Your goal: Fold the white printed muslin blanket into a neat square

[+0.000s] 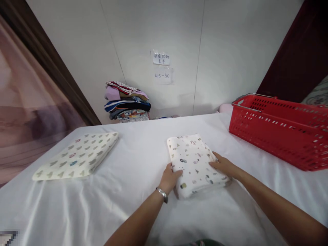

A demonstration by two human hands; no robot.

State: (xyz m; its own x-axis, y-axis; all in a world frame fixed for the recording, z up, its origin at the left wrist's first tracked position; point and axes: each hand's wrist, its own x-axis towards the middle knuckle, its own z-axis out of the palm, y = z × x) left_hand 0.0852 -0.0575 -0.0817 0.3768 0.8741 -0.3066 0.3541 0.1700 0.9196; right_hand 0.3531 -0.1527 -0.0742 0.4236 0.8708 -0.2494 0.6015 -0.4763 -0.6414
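In front of me a folded white cloth [191, 159] with small printed figures lies on the white-covered table, its near edge slightly raised. My left hand [169, 179] grips its left side, thumb on top and fingers mostly hidden beneath the edge; a silver bracelet circles that wrist. At the right edge, my right hand [223, 166] grips the cloth with the thumb over its top, the other fingers partly out of sight. Off to the left rests a second folded cloth [79, 155], cream with grey-green mushroom-like shapes.
A red plastic basket [271, 136] with metal handles stands at the right. Behind the table's far edge rises a stack of folded fabrics [127, 102]. Paper signs [162, 75] hang on the pale wall. A pinkish curtain [33, 112] drapes along the left.
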